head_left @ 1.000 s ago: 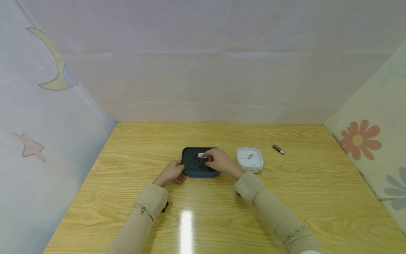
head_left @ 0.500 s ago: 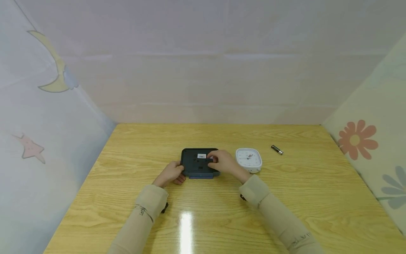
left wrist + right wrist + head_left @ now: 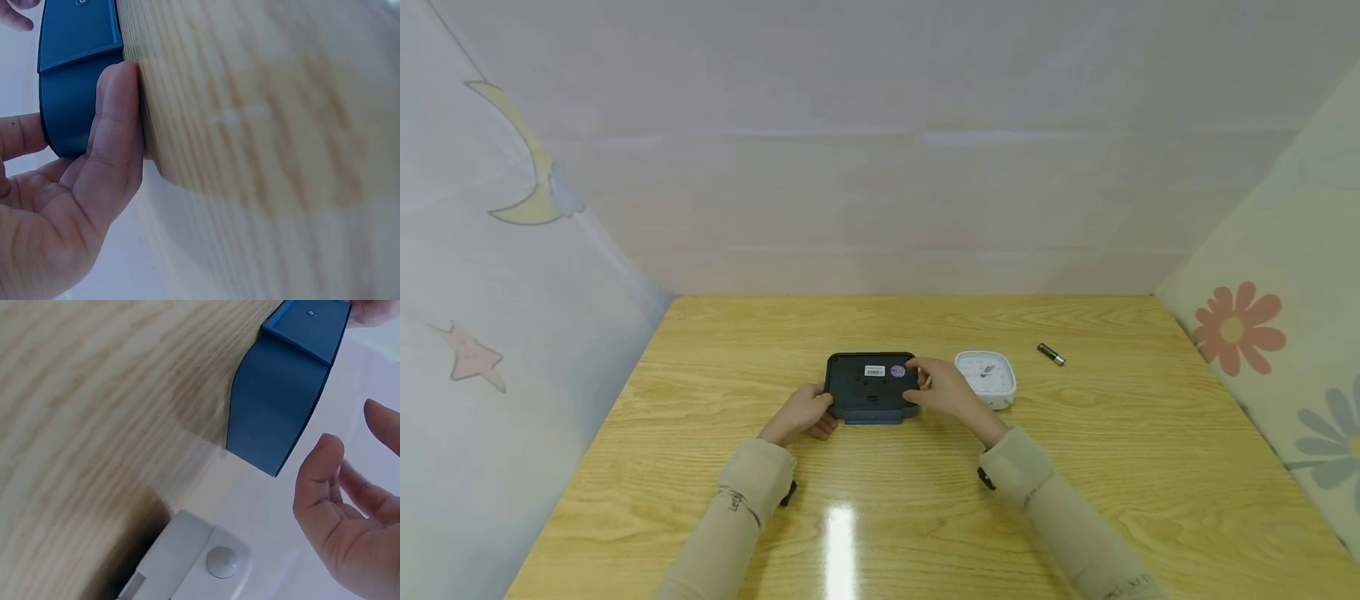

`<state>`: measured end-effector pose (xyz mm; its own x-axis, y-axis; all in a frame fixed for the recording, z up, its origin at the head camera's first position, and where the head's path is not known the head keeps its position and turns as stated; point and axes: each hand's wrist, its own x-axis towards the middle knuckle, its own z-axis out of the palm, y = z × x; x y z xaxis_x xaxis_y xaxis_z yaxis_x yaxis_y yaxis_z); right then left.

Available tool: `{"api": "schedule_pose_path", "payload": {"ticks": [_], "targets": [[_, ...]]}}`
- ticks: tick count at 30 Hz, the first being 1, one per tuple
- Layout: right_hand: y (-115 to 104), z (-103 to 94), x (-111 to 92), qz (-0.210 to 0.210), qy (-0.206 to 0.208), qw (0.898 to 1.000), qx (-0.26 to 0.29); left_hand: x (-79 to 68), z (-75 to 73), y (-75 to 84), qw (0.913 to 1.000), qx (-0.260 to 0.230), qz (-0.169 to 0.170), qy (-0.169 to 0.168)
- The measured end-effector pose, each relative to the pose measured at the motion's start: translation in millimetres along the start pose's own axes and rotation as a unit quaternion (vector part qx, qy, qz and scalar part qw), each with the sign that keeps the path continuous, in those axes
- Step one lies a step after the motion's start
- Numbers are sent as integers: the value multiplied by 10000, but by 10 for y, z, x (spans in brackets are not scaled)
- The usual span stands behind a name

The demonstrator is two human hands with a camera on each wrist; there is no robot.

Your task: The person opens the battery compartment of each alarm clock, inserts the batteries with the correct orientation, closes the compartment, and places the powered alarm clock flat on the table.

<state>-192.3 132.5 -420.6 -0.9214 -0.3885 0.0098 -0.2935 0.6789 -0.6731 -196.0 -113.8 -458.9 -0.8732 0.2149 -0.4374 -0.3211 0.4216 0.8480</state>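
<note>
left hand (image 3: 805, 412) has a firm grip on the left end of the dark case (image 3: 865, 390), thumb over the top face and fingers tucked along the near side! and the right hand (image 3: 943, 387), it's loose, holding nothing, fingers bent softly by the case's right end, and the right wrist view shows daylight between them. the case itself sits mid-table, a white label (image 3: 875, 371) and a round purple sticker (image 3: 898, 372) facing up, a blue strip (image 3: 873, 418) along the near edge. just beyond the right hand, there's the white clock (image 3: 992, 383), dial up, and past that a lone battery (image 3: 1051, 354) on the wooden table (image 3: 850, 467). on the walls, a yellow moon (image 3: 541, 196) to the left, a red flower (image 3: 1232, 329) to the right!
</note>
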Motion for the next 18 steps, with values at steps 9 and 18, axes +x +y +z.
{"api": "schedule_pose_path", "payload": {"ticks": [9,18], "targets": [[68,34,-25,1041,-84,9924,656,16,-6,-20,10000,26,-28,38],[138,99,38,1834,-358,9763,1089,37,-12,-21,10000,13,-38,32]]}}
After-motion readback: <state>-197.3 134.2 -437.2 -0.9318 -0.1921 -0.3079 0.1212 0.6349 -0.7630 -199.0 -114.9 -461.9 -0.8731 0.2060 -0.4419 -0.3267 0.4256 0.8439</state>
